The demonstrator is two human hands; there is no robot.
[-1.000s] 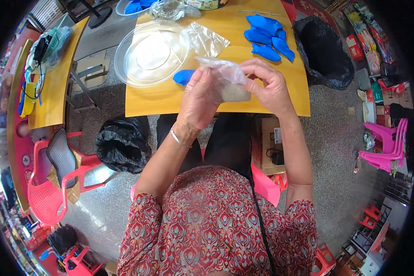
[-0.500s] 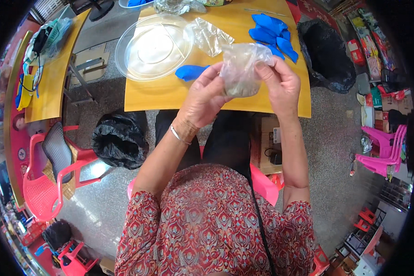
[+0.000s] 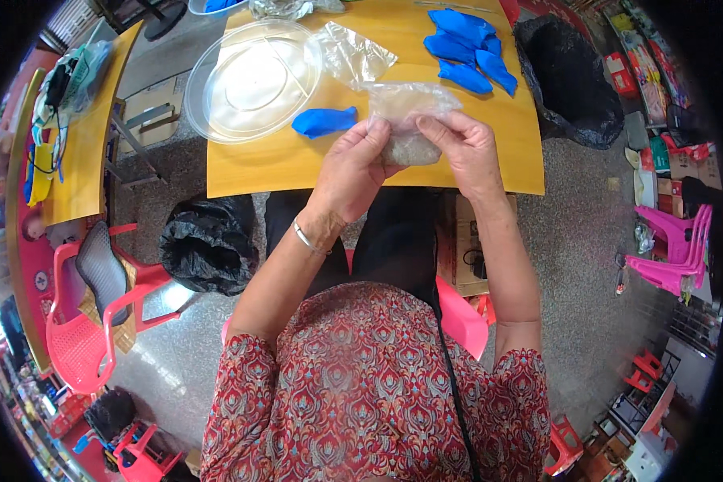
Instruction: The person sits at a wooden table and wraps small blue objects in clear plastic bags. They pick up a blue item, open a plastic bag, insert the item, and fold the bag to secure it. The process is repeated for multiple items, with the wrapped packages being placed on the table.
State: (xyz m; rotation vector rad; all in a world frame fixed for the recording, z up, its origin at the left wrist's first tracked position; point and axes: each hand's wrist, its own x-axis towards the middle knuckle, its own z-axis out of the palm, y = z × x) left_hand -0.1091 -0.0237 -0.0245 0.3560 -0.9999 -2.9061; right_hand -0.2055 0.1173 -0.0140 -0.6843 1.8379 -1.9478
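Plastic bag (image 3: 414, 98) — greyish filling (image 3: 410, 151), fingers (image 3: 467, 128) pinching.

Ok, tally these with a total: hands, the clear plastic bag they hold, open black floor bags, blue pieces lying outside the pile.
Left hand and right hand: 2
Clear plastic bag: 1
Left black bag and right black bag: 2
Lone blue piece: 1
Total: 6

My bare hands are close together in front of me, both in a pinching grip. My left hand (image 3: 352, 170) points forward and to the right, thumb (image 3: 373, 138) on top, fingers mostly hidden beneath. My right hand (image 3: 474, 159) angles leftward, index finger beyond its thumb. The thumb tips stay apart. My left forearm (image 3: 285, 261) slants inward; my right forearm (image 3: 516, 257) is nearly straight ahead.
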